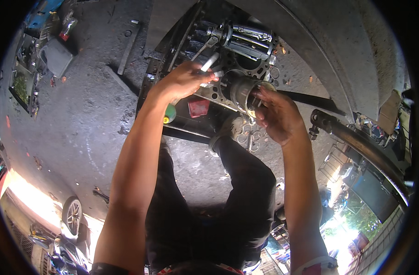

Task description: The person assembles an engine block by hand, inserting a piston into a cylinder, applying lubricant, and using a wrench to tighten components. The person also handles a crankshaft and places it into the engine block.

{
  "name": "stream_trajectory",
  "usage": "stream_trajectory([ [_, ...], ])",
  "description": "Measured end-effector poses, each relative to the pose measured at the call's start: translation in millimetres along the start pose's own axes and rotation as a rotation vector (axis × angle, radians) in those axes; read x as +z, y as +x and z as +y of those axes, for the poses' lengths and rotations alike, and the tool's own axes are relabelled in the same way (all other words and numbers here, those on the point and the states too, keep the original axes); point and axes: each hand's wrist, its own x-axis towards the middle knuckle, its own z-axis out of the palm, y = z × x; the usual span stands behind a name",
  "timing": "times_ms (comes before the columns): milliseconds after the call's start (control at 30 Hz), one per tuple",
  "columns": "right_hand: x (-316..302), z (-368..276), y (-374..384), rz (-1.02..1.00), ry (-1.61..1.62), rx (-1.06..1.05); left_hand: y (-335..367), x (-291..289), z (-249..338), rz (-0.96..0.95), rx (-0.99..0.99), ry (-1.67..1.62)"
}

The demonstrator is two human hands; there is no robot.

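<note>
Right grip: fingers of the right hand (281, 114) bent over the near rim of the cylinder (240, 93), closed on it, some tips inside its open end.
Left grip: thumb and fingers of the left hand (184, 83) together on a white stick (210, 62), which slants up and away from the hand.
Cylinder: grey, tilted, between the two hands and over the block (264, 69); whether its far end touches the block cannot be told.
Legs: dark trousers (248, 178) below the hands, one shoe (231, 127) near the block.
Block: metal, with round holes in its flat face, beyond and under the hands.
Block's near side: a red box (198, 108) on a black surface (209, 123); a green bottle (171, 112) beside the left wrist, partly hidden by it.
Block's far side: a wrench (211, 43) and a set of shiny rods (249, 46), just past the left hand.
Rings: several thin rings (254, 145) on the floor (195, 160), near the shoe.
Pipe: a thick pipe (360, 143) to the right, apart from the right hand.
Left floor: a flat bar (128, 51); farther off, a grey container (57, 57).
Wheel: a spoked wheel (72, 215) at lower left, well apart from the hands.
</note>
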Motion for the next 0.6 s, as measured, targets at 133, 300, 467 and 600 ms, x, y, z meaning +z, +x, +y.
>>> stream_trajectory([
  [133, -3.9, 2.1, -4.2, 0.045, -0.007, -0.024, 24.1, 12.6, 8.3, 0.040, -0.084, 0.226],
  [300, -4.5, 11.0, 14.5, 0.029, -0.044, -0.019, 50.4, 14.9, 19.6, -0.026, -0.092, 0.402],
  [467, 5.2, 15.5, 33.0, 0.036, -0.066, -0.019, 57.5, 16.4, 27.8, -0.053, -0.150, 0.383],
  [600, 14.1, 14.1, 44.8, 0.009, -0.072, -0.001, 56.3, 18.3, 34.7, -0.026, -0.189, 0.361],
])
